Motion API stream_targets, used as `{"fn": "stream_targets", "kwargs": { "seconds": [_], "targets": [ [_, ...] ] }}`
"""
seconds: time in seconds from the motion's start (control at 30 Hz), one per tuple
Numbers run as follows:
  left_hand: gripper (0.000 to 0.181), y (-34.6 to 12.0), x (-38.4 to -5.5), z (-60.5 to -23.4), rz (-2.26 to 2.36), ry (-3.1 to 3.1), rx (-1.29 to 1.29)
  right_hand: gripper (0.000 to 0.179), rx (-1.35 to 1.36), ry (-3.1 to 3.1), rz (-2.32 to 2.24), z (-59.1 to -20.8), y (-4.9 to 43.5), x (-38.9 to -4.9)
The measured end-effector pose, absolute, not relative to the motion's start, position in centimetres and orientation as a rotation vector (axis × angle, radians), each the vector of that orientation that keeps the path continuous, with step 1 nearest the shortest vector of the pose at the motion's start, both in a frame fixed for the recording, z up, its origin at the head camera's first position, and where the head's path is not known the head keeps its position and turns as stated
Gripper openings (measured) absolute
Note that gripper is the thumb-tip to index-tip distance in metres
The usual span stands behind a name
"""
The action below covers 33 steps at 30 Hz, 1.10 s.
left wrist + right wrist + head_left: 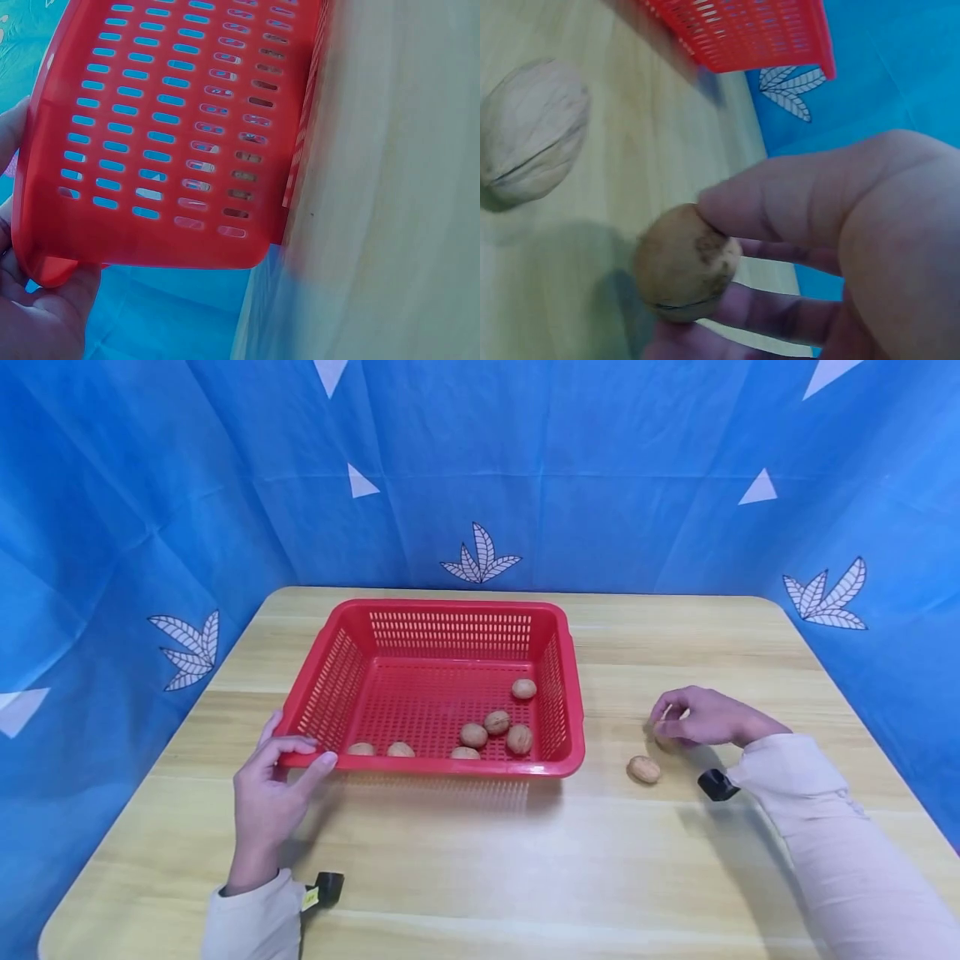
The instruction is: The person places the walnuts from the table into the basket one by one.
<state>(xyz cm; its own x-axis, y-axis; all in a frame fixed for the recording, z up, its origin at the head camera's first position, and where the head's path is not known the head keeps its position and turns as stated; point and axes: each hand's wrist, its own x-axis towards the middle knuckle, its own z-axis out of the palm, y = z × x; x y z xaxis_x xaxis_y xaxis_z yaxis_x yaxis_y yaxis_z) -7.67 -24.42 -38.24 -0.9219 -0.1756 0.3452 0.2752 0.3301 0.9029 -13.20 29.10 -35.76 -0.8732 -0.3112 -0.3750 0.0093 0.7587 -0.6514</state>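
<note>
A red plastic basket with slotted walls stands on the table, several walnuts lying inside it toward its near right side. My left hand grips the basket's near left corner by the rim, thumb in front and fingers over the edge. To the right of the basket, my right hand pinches a walnut between thumb and fingers, close over the tabletop. Another walnut lies on the table just to the left of that hand, and shows large in the right wrist view.
The light wooden table has rounded far corners. A blue curtain with white leaf and triangle prints hangs behind it and along both sides. Small black devices are strapped at both wrists, over pale sleeves.
</note>
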Motion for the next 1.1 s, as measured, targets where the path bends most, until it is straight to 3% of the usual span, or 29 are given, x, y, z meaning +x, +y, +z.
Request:
{"fn": "stream_targets", "kwargs": {
  "seconds": [1.1],
  "targets": [
    [0.021,-24.5,-7.2,-37.9,-1.607,-2.262,-0.047,0.033,-0.156,2.768,-1.028,-30.2,25.2,-15.6]
  ]
}}
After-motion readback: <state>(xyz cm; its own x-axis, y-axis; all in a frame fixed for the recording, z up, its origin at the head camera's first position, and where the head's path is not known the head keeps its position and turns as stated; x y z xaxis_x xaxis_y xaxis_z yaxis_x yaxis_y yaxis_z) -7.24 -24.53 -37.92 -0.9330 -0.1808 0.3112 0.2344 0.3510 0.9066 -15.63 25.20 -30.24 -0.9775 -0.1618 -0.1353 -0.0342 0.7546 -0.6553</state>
